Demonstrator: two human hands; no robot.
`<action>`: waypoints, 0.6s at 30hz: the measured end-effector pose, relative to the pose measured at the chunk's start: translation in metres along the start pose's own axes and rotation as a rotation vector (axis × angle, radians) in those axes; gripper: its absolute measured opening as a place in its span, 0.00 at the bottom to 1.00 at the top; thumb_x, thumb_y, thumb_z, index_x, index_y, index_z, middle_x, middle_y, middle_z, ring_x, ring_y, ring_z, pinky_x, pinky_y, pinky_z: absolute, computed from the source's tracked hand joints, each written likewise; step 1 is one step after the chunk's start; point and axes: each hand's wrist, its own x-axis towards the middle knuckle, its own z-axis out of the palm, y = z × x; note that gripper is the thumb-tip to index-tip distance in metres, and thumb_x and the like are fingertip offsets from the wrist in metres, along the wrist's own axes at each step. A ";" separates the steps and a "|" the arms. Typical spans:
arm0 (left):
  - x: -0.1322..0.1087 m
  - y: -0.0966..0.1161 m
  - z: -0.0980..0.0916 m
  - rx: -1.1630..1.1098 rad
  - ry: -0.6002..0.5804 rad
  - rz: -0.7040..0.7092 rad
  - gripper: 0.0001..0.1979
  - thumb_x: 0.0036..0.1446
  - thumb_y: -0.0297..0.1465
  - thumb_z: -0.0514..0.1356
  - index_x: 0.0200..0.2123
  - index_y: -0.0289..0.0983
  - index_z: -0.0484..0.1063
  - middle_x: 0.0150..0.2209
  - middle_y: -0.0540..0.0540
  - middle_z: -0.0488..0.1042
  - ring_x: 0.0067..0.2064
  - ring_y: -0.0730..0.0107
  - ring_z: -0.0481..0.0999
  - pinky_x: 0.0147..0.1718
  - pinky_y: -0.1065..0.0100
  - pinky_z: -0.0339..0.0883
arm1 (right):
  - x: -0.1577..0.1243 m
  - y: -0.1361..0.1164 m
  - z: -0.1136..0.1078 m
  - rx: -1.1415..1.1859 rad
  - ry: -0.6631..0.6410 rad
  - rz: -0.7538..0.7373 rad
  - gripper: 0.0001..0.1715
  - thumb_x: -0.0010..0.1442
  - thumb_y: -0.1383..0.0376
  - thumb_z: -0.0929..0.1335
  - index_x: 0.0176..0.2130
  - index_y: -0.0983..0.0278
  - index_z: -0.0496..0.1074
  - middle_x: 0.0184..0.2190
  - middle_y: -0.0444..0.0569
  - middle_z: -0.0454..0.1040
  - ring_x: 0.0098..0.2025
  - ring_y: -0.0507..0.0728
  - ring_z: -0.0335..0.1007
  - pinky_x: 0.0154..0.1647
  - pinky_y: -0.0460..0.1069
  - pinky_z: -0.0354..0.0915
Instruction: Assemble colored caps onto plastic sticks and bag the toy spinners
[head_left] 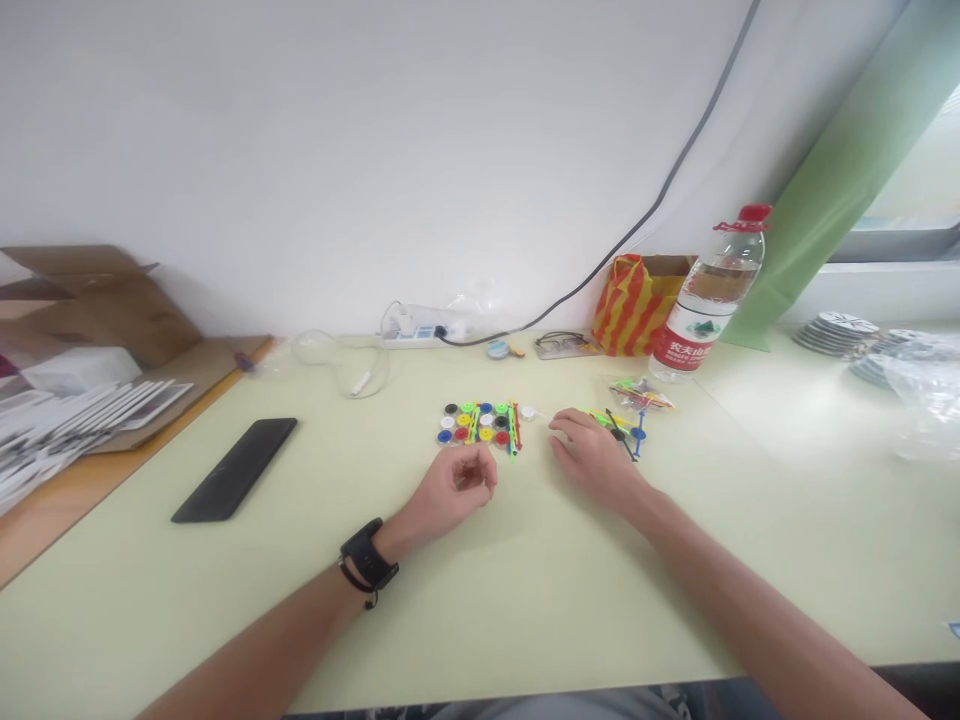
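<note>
My left hand (456, 486) hovers just in front of a group of small coloured discs (465, 420). Its fingers are curled toward the thumb, and nothing shows in the hollow between them. Thin coloured plastic sticks (514, 428) lie beside the discs, and more stand between the disc columns. My right hand (589, 455) is palm down with fingers and thumb apart, holding nothing visible. A white disc (528, 412) sits just left of its fingertips. Behind and right of that hand are loose plastic parts, including a blue stick (640, 434); the hand partly hides them.
A clear packet of coloured parts (642, 394) lies near a large water bottle (705, 300) and a striped bag (634, 305). Glasses (561, 342) and a power strip (420, 335) are along the wall. A black phone-like slab (238, 468) and cardboard box (97, 310) are leftward.
</note>
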 end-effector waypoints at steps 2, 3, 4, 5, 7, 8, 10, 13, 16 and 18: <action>-0.002 0.001 0.000 -0.040 -0.042 -0.019 0.05 0.48 0.21 0.56 0.29 0.36 0.69 0.27 0.50 0.71 0.30 0.72 0.67 0.30 0.70 0.60 | 0.000 0.000 0.000 0.000 0.003 0.000 0.11 0.66 0.69 0.64 0.45 0.64 0.75 0.49 0.57 0.77 0.51 0.63 0.75 0.53 0.56 0.68; -0.002 0.001 -0.001 -0.054 -0.057 -0.026 0.05 0.48 0.22 0.56 0.28 0.36 0.69 0.26 0.51 0.71 0.29 0.72 0.67 0.30 0.70 0.60 | 0.000 -0.001 0.000 0.004 0.005 0.000 0.10 0.66 0.69 0.64 0.43 0.64 0.74 0.48 0.56 0.77 0.49 0.62 0.75 0.51 0.55 0.68; -0.003 0.002 -0.001 -0.065 -0.065 -0.032 0.05 0.48 0.22 0.55 0.28 0.36 0.68 0.24 0.51 0.70 0.28 0.73 0.67 0.29 0.70 0.59 | 0.000 -0.002 -0.001 0.008 0.005 0.001 0.09 0.66 0.69 0.64 0.41 0.64 0.74 0.45 0.55 0.78 0.47 0.61 0.75 0.50 0.54 0.67; -0.003 0.002 -0.001 -0.076 -0.067 -0.038 0.06 0.48 0.22 0.53 0.27 0.36 0.68 0.23 0.52 0.69 0.26 0.73 0.66 0.28 0.70 0.58 | 0.000 -0.002 -0.003 0.013 0.012 0.007 0.09 0.66 0.69 0.64 0.39 0.63 0.73 0.43 0.54 0.78 0.44 0.60 0.75 0.47 0.53 0.67; -0.004 0.001 -0.002 -0.093 -0.060 -0.044 0.06 0.47 0.23 0.52 0.27 0.36 0.68 0.21 0.53 0.67 0.24 0.74 0.63 0.25 0.70 0.55 | 0.000 -0.003 -0.007 0.014 0.041 0.031 0.10 0.66 0.67 0.64 0.33 0.62 0.71 0.37 0.51 0.76 0.38 0.58 0.74 0.41 0.51 0.65; -0.004 0.001 -0.002 -0.101 -0.057 -0.044 0.06 0.47 0.23 0.52 0.26 0.36 0.68 0.21 0.53 0.66 0.24 0.75 0.62 0.25 0.70 0.54 | -0.001 -0.004 -0.010 0.008 0.060 0.049 0.12 0.67 0.65 0.64 0.30 0.62 0.68 0.34 0.49 0.75 0.35 0.57 0.72 0.38 0.51 0.63; -0.003 0.001 -0.002 -0.090 -0.047 -0.036 0.06 0.48 0.24 0.53 0.26 0.36 0.69 0.22 0.52 0.66 0.24 0.75 0.62 0.24 0.70 0.54 | -0.002 -0.004 -0.015 -0.007 0.090 0.084 0.17 0.67 0.62 0.65 0.26 0.61 0.63 0.29 0.47 0.73 0.29 0.55 0.68 0.33 0.50 0.59; -0.004 0.003 -0.001 0.000 -0.032 -0.011 0.06 0.52 0.24 0.55 0.27 0.35 0.72 0.23 0.52 0.66 0.24 0.75 0.62 0.26 0.70 0.55 | -0.004 -0.006 -0.020 0.007 0.060 0.104 0.23 0.66 0.58 0.66 0.23 0.61 0.59 0.23 0.44 0.70 0.25 0.53 0.62 0.30 0.49 0.55; -0.005 0.007 0.001 0.123 -0.042 0.033 0.07 0.55 0.24 0.57 0.29 0.35 0.75 0.26 0.50 0.71 0.28 0.73 0.66 0.29 0.69 0.58 | -0.006 -0.010 -0.021 0.064 -0.026 0.103 0.25 0.66 0.56 0.67 0.22 0.61 0.58 0.20 0.43 0.68 0.24 0.52 0.59 0.29 0.49 0.53; -0.006 0.009 0.003 0.237 -0.025 0.077 0.05 0.59 0.28 0.60 0.34 0.36 0.77 0.30 0.48 0.74 0.31 0.71 0.68 0.32 0.69 0.60 | -0.007 -0.013 -0.019 0.117 -0.097 0.089 0.25 0.66 0.56 0.67 0.22 0.61 0.58 0.20 0.42 0.66 0.24 0.52 0.58 0.29 0.49 0.52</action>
